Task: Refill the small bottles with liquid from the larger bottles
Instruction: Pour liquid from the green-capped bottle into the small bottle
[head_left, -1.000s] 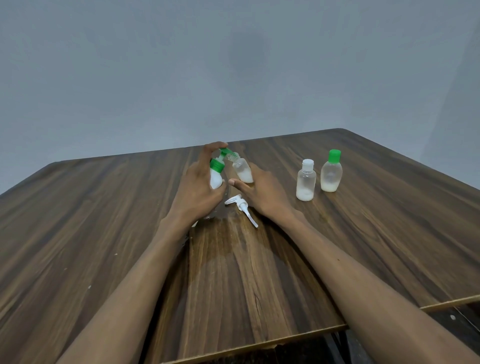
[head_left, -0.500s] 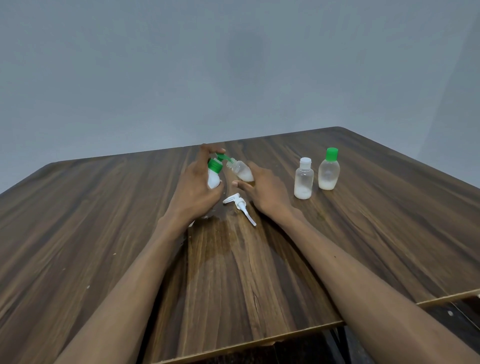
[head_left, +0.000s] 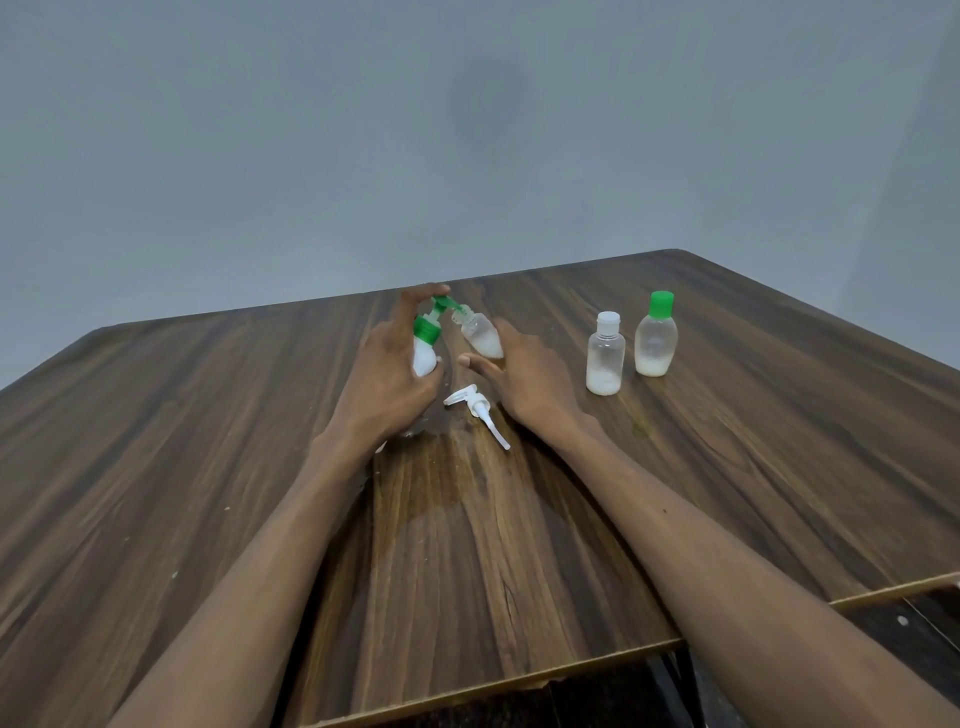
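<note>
My left hand (head_left: 387, 371) grips a white bottle with a green pump top (head_left: 426, 348), index finger resting on the pump head. My right hand (head_left: 524, 376) holds a small clear bottle (head_left: 480, 335) tilted to the left, its open neck right at the green pump nozzle. Some white liquid lies in that small bottle. A loose white pump head (head_left: 475, 408) lies on the table between my hands. To the right stand a small clear bottle with a white cap (head_left: 605, 356) and one with a green cap (head_left: 655, 335), both holding a little white liquid.
The dark wooden table (head_left: 208, 441) has a wet patch just below my hands. Its near edge runs along the bottom, with a gap and dark floor at the lower right. A plain grey wall stands behind.
Both hands and the two bottles stay together in nearly the same pose. The small bottle has tilted slightly more toward the green nozzle.
</note>
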